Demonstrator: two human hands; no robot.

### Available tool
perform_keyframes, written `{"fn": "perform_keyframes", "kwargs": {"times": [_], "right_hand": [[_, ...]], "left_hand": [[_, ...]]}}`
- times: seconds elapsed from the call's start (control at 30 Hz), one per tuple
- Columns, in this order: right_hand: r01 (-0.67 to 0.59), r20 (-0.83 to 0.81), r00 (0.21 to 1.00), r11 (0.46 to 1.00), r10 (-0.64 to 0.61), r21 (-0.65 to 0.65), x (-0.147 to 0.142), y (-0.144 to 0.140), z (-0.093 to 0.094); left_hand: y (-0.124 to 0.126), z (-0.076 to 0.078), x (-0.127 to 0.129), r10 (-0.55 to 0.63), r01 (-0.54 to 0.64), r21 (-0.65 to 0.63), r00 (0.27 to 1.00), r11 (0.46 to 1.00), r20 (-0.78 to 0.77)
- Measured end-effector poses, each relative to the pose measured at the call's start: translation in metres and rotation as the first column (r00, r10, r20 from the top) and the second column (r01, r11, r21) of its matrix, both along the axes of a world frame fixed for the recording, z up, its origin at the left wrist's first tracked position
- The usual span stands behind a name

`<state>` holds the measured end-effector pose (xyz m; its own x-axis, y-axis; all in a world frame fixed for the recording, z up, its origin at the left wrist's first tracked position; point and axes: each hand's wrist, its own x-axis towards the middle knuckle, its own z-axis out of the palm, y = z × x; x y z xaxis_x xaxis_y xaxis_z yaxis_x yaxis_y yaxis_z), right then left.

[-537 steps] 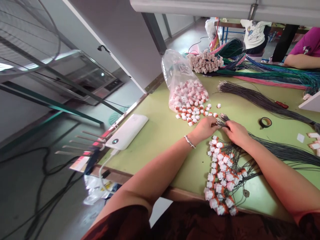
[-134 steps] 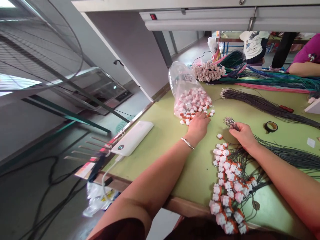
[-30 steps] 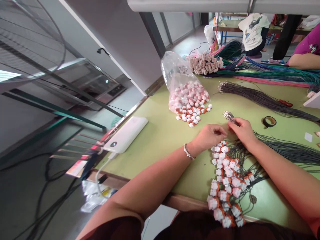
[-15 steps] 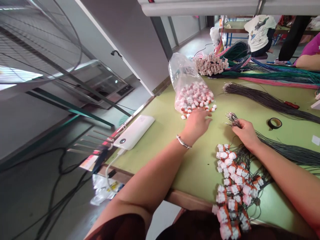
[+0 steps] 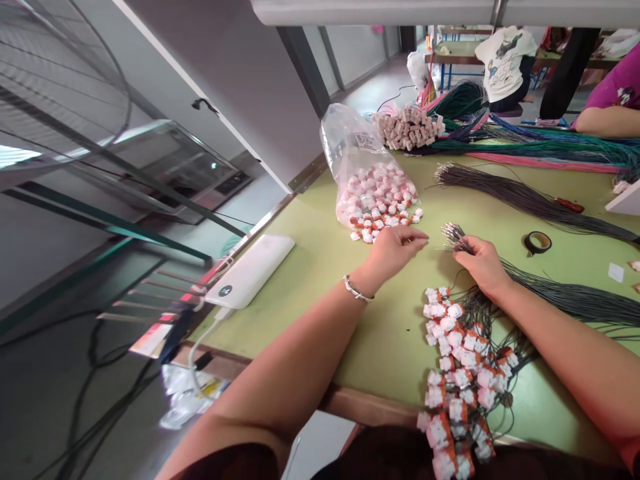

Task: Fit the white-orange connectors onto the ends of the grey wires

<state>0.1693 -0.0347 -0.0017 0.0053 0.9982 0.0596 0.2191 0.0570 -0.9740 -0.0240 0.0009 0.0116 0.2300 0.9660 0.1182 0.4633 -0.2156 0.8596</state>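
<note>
1. Here's the clear plastic bag point(image 5: 345, 137) on the table point(image 5: 300, 287), leaning in front of the grey panel, its lower part packed with white-and-orange connectors point(image 5: 377, 187); the upper part looks slack, with a printed label too small to read.
2. Out at the bag's near end, loose connectors point(image 5: 367, 230) sit in a cluster, and the left hand point(image 5: 393, 250) covers part of that group.
3. The two hands are apart. Left fingers are bunched, tips pointing at the wires — whether they pinch anything, I cannot tell.
4. Right hand point(image 5: 483, 267) is clamped round the dark wire bundle point(image 5: 453, 235), pale metal tips poking out toward the left hand, the rest trailing off the right edge of view.
5. Just below, a heap of wired connectors point(image 5: 457, 353) runs down to the near edge of the table, its lowest pieces close to the bottom of the frame; their leads tangle under the right forearm, hard to follow.
6. Below the table's left side hangs a crumpled plastic wrapper point(image 5: 180, 397) — contents unclear.
7. Far right, a person in a purple sleeve point(image 5: 613, 100) is cut off by the frame.
</note>
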Motion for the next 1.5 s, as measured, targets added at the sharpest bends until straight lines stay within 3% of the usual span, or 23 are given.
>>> {"fn": "perform_keyframes", "kwargs": {"times": [0.07,0.1,0.27,0.43,0.57,0.67,0.83,1.13,1.5], "right_hand": [[0.002,0.008,1.0,1.0,-0.002,0.001,0.0,0.0,-0.001],[-0.002,0.02,1.0,1.0,0.002,0.007,0.0,0.0,-0.001],[-0.025,0.098,0.995,0.998,0.019,0.065,-0.001,0.0,0.0],[-0.021,0.144,0.99,0.998,0.013,0.053,-0.003,-0.001,0.003],[0.054,0.133,0.989,0.998,-0.059,0.041,-0.001,0.001,0.002],[0.1,0.086,0.991,0.995,-0.101,0.027,0.002,0.002,0.0],[0.078,0.071,0.994,0.997,-0.08,0.018,0.003,0.001,-0.001],[0.015,0.1,0.995,0.998,-0.02,0.054,0.0,-0.004,0.003],[0.046,0.173,0.983,0.998,-0.054,0.049,-0.006,-0.008,0.008]], "left_hand": [[-0.007,-0.001,0.009,-0.053,0.111,-0.276,0.977,0.955,0.209],[-0.01,-0.002,0.012,-0.056,0.157,-0.354,0.958,0.922,0.28],[-0.014,-0.003,0.017,-0.022,0.185,-0.409,0.928,0.894,0.372],[-0.012,-0.004,0.016,0.079,0.261,-0.59,0.869,0.764,0.488],[-0.01,-0.003,0.015,0.165,0.367,-0.61,0.75,0.702,0.641],[-0.008,-0.003,0.014,0.221,0.378,-0.597,0.684,0.707,0.695],[-0.008,-0.004,0.012,0.243,0.383,-0.604,0.667,0.699,0.704],[-0.011,-0.005,0.019,0.194,0.337,-0.609,0.743,0.718,0.64],[-0.015,-0.004,0.022,0.168,0.241,-0.622,0.835,0.745,0.525]]}}
